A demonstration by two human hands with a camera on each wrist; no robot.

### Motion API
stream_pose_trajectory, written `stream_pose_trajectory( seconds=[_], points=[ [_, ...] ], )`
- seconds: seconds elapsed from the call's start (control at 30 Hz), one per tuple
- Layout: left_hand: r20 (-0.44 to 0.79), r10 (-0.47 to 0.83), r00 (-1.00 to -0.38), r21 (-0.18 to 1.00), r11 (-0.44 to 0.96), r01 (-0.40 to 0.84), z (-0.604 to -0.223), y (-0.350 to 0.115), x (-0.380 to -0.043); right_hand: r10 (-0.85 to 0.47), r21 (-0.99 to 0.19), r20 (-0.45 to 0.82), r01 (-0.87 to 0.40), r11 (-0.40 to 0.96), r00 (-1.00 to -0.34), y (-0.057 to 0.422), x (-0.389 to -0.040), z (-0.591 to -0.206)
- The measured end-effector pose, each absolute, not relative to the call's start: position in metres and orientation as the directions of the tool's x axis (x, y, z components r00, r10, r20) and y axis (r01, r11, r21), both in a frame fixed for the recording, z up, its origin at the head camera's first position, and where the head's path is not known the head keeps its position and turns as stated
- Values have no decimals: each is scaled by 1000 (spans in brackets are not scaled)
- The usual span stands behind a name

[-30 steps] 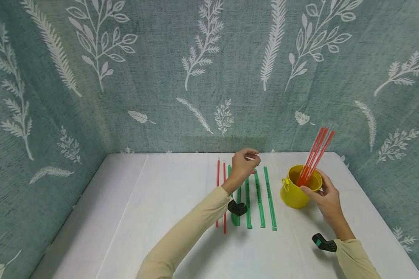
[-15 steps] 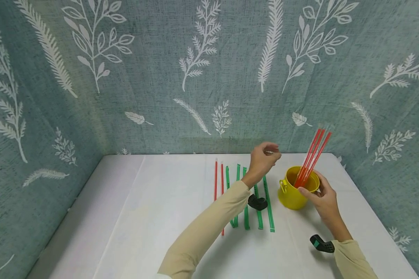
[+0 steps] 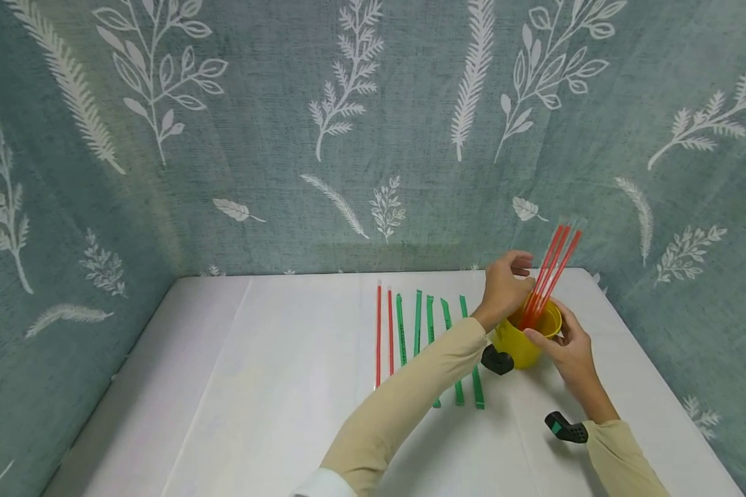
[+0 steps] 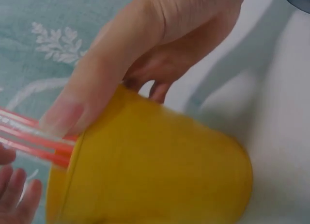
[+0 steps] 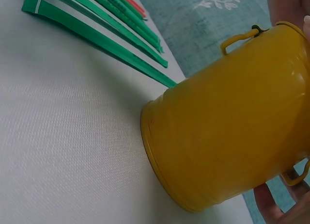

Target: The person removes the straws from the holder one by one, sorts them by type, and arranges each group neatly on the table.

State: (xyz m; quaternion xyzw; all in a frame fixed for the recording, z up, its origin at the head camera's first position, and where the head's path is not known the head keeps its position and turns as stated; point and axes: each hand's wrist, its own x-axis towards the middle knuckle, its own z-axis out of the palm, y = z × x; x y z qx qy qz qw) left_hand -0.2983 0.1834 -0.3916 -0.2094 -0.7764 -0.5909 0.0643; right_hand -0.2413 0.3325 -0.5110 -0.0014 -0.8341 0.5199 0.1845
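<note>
A small yellow bucket (image 3: 522, 351) stands at the right side of the table, and several red straws in clear wrappers (image 3: 553, 269) lean up out of it. My right hand (image 3: 573, 355) grips the bucket from the right, thumb on the near side of the rim and fingers behind. My left hand (image 3: 502, 293) is over the bucket's left rim, beside the upright straws. In the left wrist view the left hand's fingertips (image 4: 19, 195) appear at the lower left. Whether they hold a straw is hidden. The right wrist view shows the bucket's yellow side (image 5: 232, 117) large.
Two red straws (image 3: 378, 331) lie on the white table (image 3: 273, 373) left of the bucket. Several green wrapped straws (image 3: 476, 390) lie in a row between them and the bucket, partly under my left forearm. A patterned curtain (image 3: 273, 138) rises behind the table.
My left hand has moved right from above the laid-out straws to the bucket. A thin pale piece showed between its fingers half a second ago. The right hand keeps its grip on the bucket.
</note>
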Motion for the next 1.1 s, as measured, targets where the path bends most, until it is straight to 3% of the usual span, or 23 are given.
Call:
stream_pose_trajectory(
  seconds=[0.23, 0.4, 0.7, 1.1],
  points=[
    [358, 234, -904, 870, 269, 414, -399, 198, -298, 155, -890, 312, -231, 394, -937, 317, -229, -484],
    [369, 249, -896, 852, 295, 433, -404, 197, -297, 169, -888, 308, -219, 404, -936, 319, -230, -489],
    [374, 176, -911, 893, 196, 404, -407, 191, -297, 212, -871, 351, -235, 432, -912, 335, -247, -521],
    [425, 121, -897, 893, 104, 437, -399, 180, -296, 228, -882, 333, -216, 420, -915, 333, -245, -516]
  ],
)
